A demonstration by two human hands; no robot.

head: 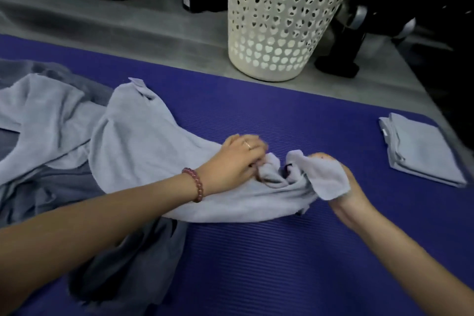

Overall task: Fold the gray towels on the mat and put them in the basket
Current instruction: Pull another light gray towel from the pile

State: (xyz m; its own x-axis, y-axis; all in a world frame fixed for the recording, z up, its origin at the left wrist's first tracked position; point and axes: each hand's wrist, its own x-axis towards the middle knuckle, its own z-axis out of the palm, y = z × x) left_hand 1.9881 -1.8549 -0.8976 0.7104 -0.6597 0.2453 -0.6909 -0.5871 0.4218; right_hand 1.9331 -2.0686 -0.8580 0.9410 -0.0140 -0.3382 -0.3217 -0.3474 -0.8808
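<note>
Mat (pixel 256 251) lies on the grey floor. The basket (pixel 282 20) stands beyond its far edge, upright, well apart from both hands. A folded towel (pixel 420 151) sits at the mat's right end, on the mat and not in the basket.

The towel (pixel 143 151) lies spread mid-mat, over a dark towel (pixel 128 264). A pale towel (pixel 38 110) is heaped at left, cut off by the frame edge.

Left hand (pixel 238 159), with a bracelet (pixel 193 185) at the wrist: fingers curled, pinching the towel's bunched near edge.

Right hand (pixel 357 191) grips a raised corner. The cloth drapes over its fingers, so we see little of them.

Black shapes behind the basket are blurred and we cannot identify them. The basket's inside is not visible.
</note>
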